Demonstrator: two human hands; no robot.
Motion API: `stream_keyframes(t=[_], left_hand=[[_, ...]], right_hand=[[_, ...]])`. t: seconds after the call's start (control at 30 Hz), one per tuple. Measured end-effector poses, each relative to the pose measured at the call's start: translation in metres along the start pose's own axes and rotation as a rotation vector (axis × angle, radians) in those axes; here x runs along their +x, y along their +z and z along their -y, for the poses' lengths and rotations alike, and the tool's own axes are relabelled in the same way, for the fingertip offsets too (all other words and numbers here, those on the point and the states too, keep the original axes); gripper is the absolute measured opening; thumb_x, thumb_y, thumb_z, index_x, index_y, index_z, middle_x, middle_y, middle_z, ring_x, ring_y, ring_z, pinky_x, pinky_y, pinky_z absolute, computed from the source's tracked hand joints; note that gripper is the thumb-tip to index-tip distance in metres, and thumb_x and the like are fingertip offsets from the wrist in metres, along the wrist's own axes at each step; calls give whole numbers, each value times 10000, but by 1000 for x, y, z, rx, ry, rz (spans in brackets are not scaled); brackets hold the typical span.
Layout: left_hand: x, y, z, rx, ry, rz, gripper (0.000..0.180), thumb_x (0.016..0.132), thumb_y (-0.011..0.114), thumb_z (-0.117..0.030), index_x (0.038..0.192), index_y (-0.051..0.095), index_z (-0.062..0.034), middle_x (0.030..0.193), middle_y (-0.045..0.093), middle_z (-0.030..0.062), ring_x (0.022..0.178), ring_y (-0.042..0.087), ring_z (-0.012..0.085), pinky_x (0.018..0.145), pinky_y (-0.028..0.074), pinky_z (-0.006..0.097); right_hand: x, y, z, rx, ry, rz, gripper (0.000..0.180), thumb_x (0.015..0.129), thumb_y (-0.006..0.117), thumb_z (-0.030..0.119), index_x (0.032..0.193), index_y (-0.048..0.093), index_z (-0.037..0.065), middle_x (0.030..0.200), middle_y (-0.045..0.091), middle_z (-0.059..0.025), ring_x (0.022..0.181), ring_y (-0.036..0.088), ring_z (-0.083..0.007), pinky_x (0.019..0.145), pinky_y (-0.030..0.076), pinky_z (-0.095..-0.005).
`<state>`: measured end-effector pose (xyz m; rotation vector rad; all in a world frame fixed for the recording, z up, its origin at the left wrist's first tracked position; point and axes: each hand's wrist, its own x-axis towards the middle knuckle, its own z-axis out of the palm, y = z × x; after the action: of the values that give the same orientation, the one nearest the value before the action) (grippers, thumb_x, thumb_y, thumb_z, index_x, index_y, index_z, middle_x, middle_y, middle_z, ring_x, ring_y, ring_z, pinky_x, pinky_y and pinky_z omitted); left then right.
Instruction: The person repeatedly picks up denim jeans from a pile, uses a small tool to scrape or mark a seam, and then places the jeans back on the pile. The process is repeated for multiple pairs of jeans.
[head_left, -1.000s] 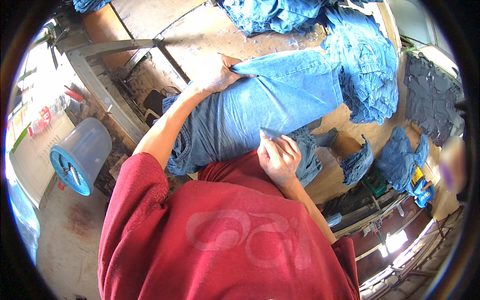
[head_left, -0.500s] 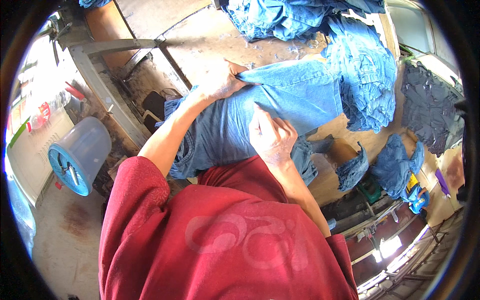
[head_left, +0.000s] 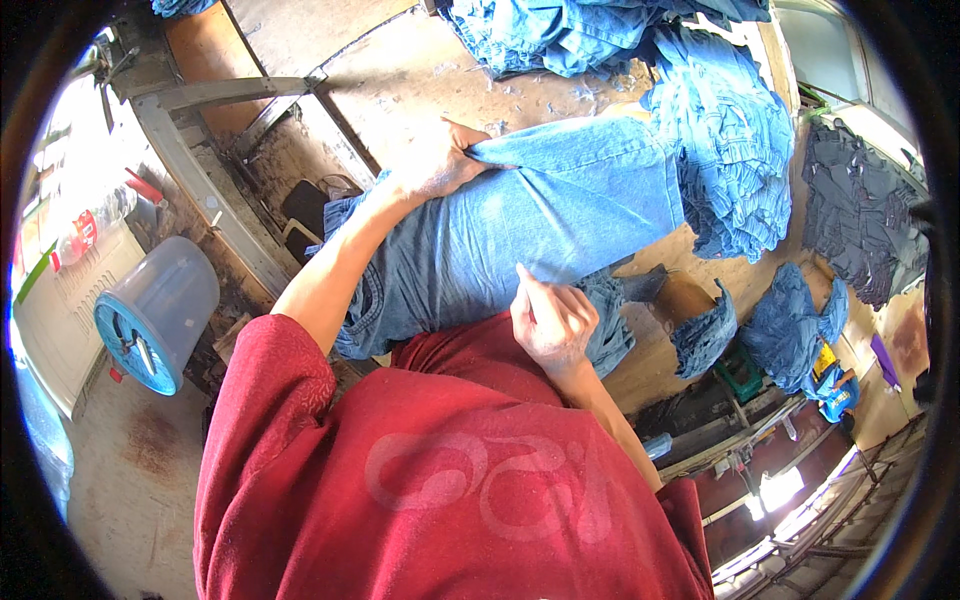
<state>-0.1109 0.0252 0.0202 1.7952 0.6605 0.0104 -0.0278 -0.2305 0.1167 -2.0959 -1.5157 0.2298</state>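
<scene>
A blue denim garment (head_left: 590,190) lies across in front of me, with one straight-edged, leg-like panel stretched to the right. My left hand (head_left: 445,165) pinches its far edge, drawing creases into the cloth. At the near edge is my right hand (head_left: 556,318), its fingers curled and the index finger pointing up at the fabric. Whatever those curled fingers may hold is hidden. Darker folds of denim (head_left: 370,300) bunch under my left forearm. Against the garment's right end stands a tall heap of lighter denim pieces (head_left: 735,150).
More denim (head_left: 580,35) is piled at the far side of the wooden table (head_left: 400,70). Dark garments (head_left: 860,215) lie at the right. A translucent bucket with a blue rim (head_left: 165,310) and a plastic bottle (head_left: 95,225) are at the left, beside a metal frame (head_left: 190,170).
My right hand has moved down toward me, from the middle of the denim to its near edge. The left hand keeps its pinch on the far edge.
</scene>
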Motion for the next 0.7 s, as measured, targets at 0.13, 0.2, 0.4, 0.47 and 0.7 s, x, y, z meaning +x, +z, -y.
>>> stream_keyframes(t=[0.13, 0.2, 0.4, 0.47, 0.7], left_hand=[[1, 3, 6, 5, 53, -24, 198, 878, 869, -248, 1073, 876, -215, 843, 818, 37, 639, 686, 99, 638, 559, 302], [2, 4, 8, -30, 71, -40, 208, 867, 878, -252, 1072, 877, -219, 836, 815, 44, 643, 698, 112, 633, 561, 307], [1, 3, 7, -13, -4, 16, 131, 916, 788, -109, 1025, 860, -108, 835, 799, 66, 685, 668, 101, 648, 546, 298], [0, 3, 7, 18, -15, 22, 140, 917, 786, -101, 1035, 860, -106, 842, 801, 71, 692, 675, 104, 654, 549, 300], [1, 5, 8, -43, 54, -35, 113, 901, 805, -111, 1001, 847, -78, 823, 795, 79, 672, 689, 123, 645, 547, 332]], right_hand=[[33, 17, -3, -33, 62, 19, 312, 833, 767, 48, 1143, 791, 71, 701, 688, -38, 529, 616, -198, 554, 505, -328], [47, 25, -3, -59, 79, 1, 262, 861, 767, 89, 1122, 789, 96, 632, 625, -5, 510, 583, -185, 541, 480, -334], [58, 27, -2, -96, 55, 38, 270, 844, 762, 64, 1110, 785, 103, 619, 631, -15, 496, 602, -192, 534, 506, -336], [60, 26, -2, -105, 43, 61, 284, 840, 764, 47, 1119, 785, 95, 620, 645, -21, 489, 611, -194, 528, 510, -336], [34, -1, 15, -125, 61, 108, 273, 832, 782, 42, 1101, 802, 91, 612, 631, -25, 482, 602, -201, 518, 501, -339]])
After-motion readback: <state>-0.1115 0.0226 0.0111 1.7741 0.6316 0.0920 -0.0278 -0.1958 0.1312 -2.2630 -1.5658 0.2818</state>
